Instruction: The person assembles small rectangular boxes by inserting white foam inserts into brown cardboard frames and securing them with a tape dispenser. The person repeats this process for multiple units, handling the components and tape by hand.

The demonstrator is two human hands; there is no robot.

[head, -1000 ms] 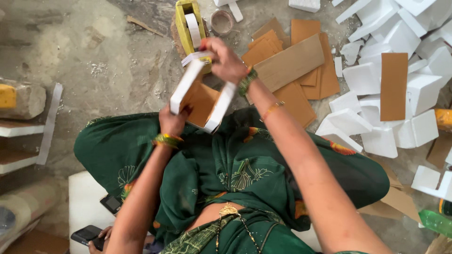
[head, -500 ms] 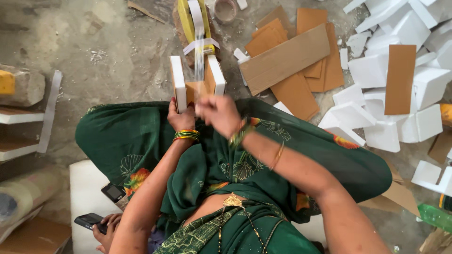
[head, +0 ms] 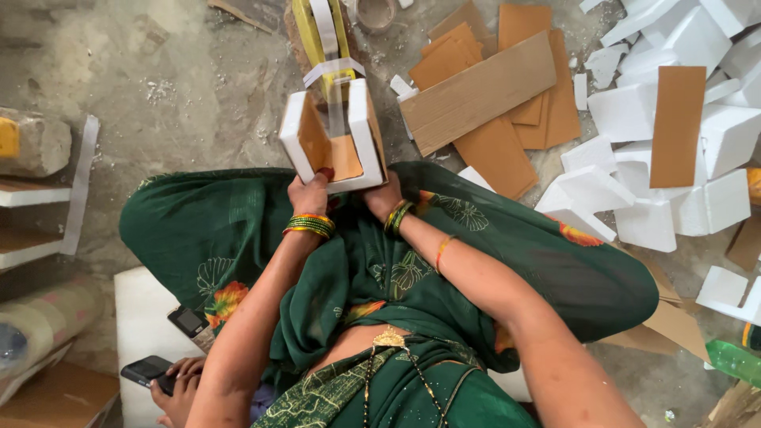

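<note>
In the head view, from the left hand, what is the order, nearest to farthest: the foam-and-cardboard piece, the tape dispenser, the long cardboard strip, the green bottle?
1. Foam-and-cardboard piece: held in the left hand.
2. Tape dispenser: just beyond the piece, at the top.
3. Long cardboard strip: up and to the right.
4. Green bottle: far right, low edge.

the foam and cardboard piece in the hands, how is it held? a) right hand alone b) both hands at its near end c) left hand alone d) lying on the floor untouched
b: the left hand and the right hand both grip the near end of the foam and cardboard piece, which is lifted over the green-draped lap with a strip of clear tape running up from it.
</note>
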